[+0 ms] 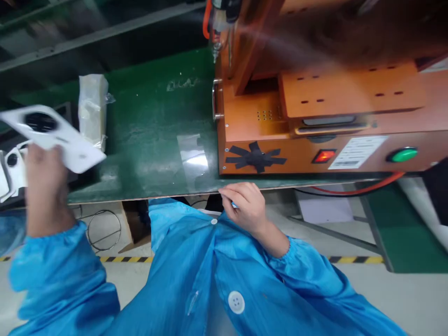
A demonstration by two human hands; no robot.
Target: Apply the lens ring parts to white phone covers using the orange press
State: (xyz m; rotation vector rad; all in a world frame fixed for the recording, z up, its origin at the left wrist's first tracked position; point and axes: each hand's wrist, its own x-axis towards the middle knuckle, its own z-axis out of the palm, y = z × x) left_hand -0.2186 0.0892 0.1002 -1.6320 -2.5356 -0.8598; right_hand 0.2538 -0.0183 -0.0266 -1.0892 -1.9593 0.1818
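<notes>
at the left end of the green bench (150,116), your left hand (47,175) grips a white panel (77,148), fingers closed on its near edge. panel tilted, blurred, with a large dark round patch; hole or inset, cannot tell. more white pieces (14,168) lie left of your wrist, partly hidden. clear-wrapped block (91,109) just beyond the panel.

your right hand (247,205) is at the bench's near edge, fingers curled, thumb close to forefinger; cannot tell whether you pinch anything there. clear film (192,163) lies farther back, to its left. to the right stands an orange machine (241,128); along its near face: black tape strips (257,157) crossed like a star, lit red switch (324,156), white label (357,152), green button (404,155).
</notes>
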